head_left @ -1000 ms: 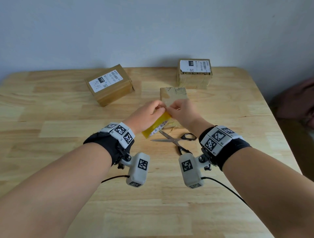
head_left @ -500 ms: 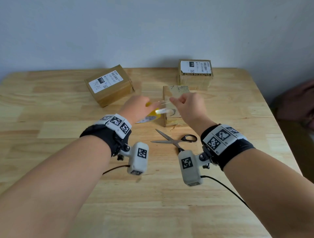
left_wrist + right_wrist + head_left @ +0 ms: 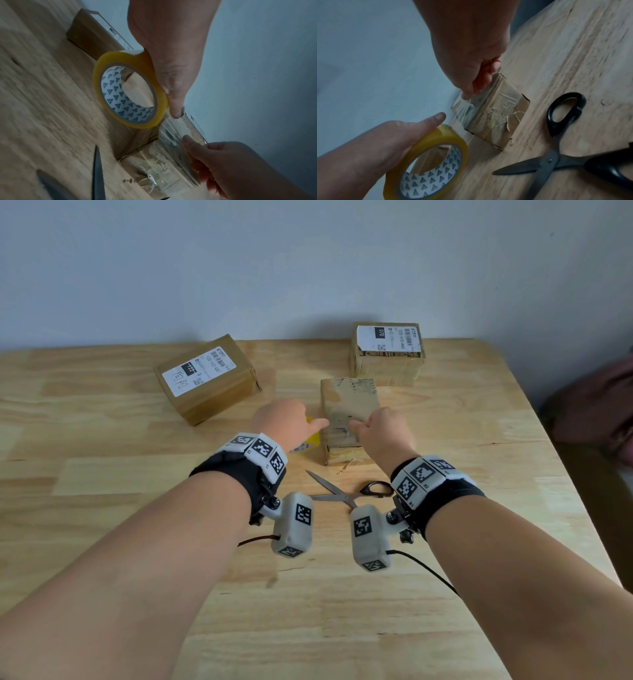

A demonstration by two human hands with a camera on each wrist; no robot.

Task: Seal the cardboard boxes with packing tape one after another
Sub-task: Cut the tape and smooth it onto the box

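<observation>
hands lowered to box (image 3: 347, 409) | left hand (image 3: 282, 422) grips tape roll (image 3: 128, 89)

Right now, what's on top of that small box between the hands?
A clear strip of tape, stretched from the yellow roll in the left hand, lies over the small box. The right hand pinches its free end. The seam beneath is hidden.

A: Wall (image 3: 308, 261) plain, pale blue-grey, evenly lit.
B: Wooden surface (image 3: 342, 611) butts against it, light planks. Dark reddish fabric (image 3: 596, 405) past its right edge.
</observation>
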